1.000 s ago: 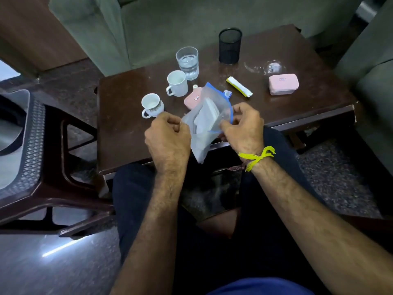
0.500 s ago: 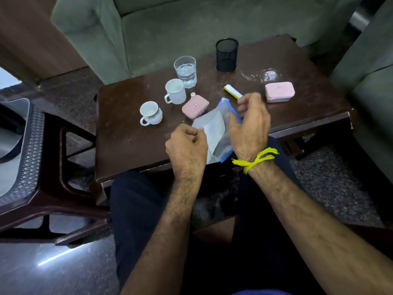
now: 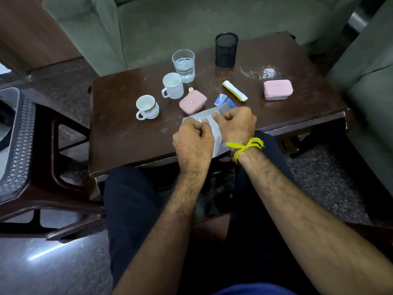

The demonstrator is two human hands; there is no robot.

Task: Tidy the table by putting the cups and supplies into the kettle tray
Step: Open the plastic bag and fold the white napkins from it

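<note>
1. Head view: seated at a dark wooden table (image 3: 127, 137), a person's left hand (image 3: 192, 138) and right hand (image 3: 235, 123) both curl their fingers on a clear zip bag (image 3: 215, 136) lying at the near edge, apparently sealing it.
2. Two white cups (image 3: 147, 106), a water glass (image 3: 184, 65), pink cases (image 3: 192, 102) and a sachet (image 3: 235, 90) sit untouched behind; no kettle tray can be identified.
3. Likely next: finish the bag, then gather cups.

At the frame's centre we see a dark brown wooden table (image 3: 131, 133). Behind it, along the top, stands a grey-green sofa (image 3: 170, 24), with a matching armchair (image 3: 370, 86) at right. At left sits a dark plastic chair (image 3: 27, 188). Light glints off the speckled floor (image 3: 55, 262) at lower left.
</note>
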